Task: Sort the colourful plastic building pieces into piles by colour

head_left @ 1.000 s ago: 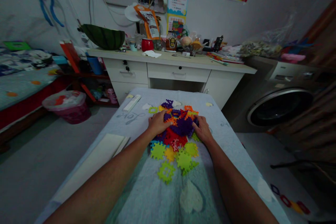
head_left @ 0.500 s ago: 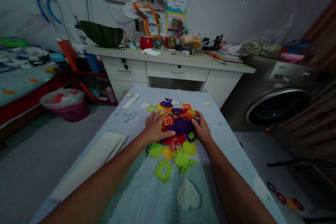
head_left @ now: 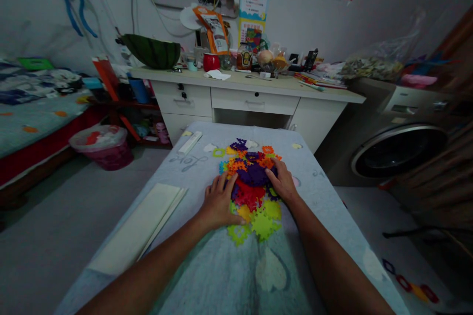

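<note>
A heap of flat plastic building pieces with notched edges lies on the cloth-covered table (head_left: 295, 266). Purple pieces (head_left: 254, 175) sit on top, red ones (head_left: 250, 196) just below, and green ones (head_left: 263, 225) at the near edge. Orange pieces (head_left: 236, 164) lie toward the far side. My left hand (head_left: 221, 204) rests against the heap's left side, fingers spread, thumb by the near green pieces. On the right side, my right hand (head_left: 283, 182) touches the purple pieces with its fingers apart. The palms hide some pieces.
A folded white board or cloth (head_left: 138, 226) lies along the table's left side, and a small white box (head_left: 190, 142) near its far left corner. Beyond stands a cluttered white desk (head_left: 236, 86). A washing machine (head_left: 399, 138) is at right, a pink bin (head_left: 105, 150) at left.
My left hand has moved nearer along the heap's left side, and the near green pieces are pushed closer in. My right hand stays at the right side. The view has shifted slightly.
</note>
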The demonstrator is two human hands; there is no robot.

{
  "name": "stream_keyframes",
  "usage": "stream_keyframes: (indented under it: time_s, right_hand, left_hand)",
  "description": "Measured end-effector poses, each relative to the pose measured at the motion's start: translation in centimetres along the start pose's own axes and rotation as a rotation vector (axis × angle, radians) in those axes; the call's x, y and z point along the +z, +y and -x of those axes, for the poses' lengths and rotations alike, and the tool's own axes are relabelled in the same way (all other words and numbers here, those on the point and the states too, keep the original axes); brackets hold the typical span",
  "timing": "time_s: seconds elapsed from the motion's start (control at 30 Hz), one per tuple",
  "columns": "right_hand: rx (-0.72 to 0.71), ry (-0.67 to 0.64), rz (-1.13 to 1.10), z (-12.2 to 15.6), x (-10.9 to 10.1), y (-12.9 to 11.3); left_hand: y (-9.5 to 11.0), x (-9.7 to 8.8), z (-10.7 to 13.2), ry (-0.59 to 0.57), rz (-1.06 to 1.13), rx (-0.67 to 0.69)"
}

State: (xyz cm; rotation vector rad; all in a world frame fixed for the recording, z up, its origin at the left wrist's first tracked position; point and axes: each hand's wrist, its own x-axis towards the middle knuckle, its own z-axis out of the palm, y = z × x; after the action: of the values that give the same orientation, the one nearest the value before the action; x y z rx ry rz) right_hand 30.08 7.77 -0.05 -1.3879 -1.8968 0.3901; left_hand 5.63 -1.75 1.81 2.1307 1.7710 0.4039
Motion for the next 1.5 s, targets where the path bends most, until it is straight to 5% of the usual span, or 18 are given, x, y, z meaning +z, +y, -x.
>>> stream_keyframes:
  time_s: [0.4,0.6,0.83,1.0,1.1,1.23,1.5]
  right_hand:
    - [-0.173,-0.112,-0.020,0.6,0.5,-4.2]
    - [-0.235,-0.160,-0.061,0.8,0.7,-5.7]
    - [-0.217,-0.048,-0.047,1.0,0.9,-4.3]
    - [-0.202,0.100,0.053,0.7,0.1,-2.3]
    - [-0.132,0.198,0.075,0.3,-0.2,-0.8]
    - [-0.031,0.210,0.103,-0.1,-0.2,0.7]
    - [0.038,0.102,0.088,-0.2,0.6,1.6]
  left_hand:
    - [-0.6,0.0,-1.7,0.074,0.080,0.109]
    - [-0.7,-1.6,-2.6,-0.029,0.127,0.117]
    - [-2.4,-2.9,-4.7,0.006,0.095,0.108]
    - [-3.6,-3.0,-5.4,0.072,-0.031,-0.053]
    - [-2.9,-3.6,-5.5,0.022,-0.079,-0.077]
    - [-1.0,-3.6,-5.7,-0.038,-0.085,0.064]
    - [2.0,-1.3,-6.0,0.054,-0.159,0.209]
